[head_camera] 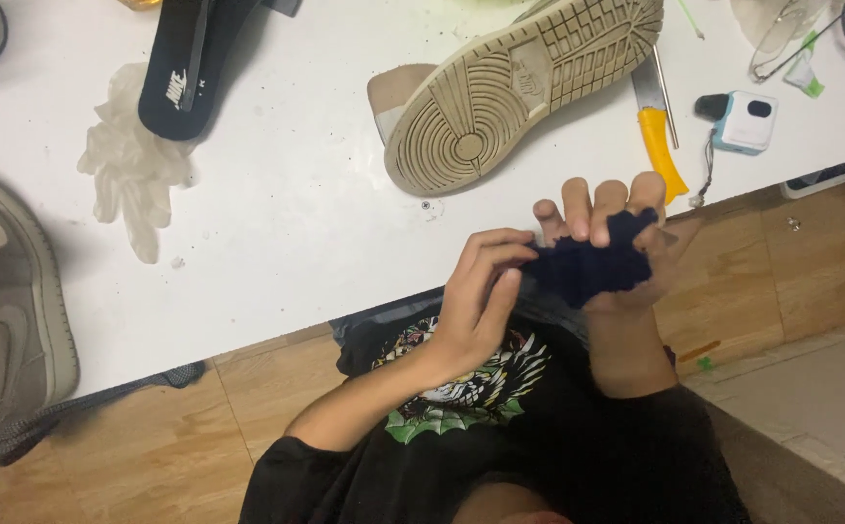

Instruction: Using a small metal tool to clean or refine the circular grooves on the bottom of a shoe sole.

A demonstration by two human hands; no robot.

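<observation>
Cloth: a dark blue cloth (592, 267) is held in front of the shirt (461, 388), just before the table edge, between both hands.
Left hand (481, 301): the fingers pinch the left end of the cloth.
Right hand (617, 243): the fingers curl over the bunched right part and grasp it.
Advice: I judge it is best to keep both pinches firm and pull evenly, so that the cloth does not slip out.
Table (296, 213): white, with small dark specks, behind the cloth.
Shoe (520, 87): sole up, beyond the cloth.
Knife (660, 136): yellow handle, right of the shoe.
Glove (131, 165): clear, far left of the shoe, beside a dark insole (185, 68).
Floor (781, 262): wood planks, under the table.
</observation>
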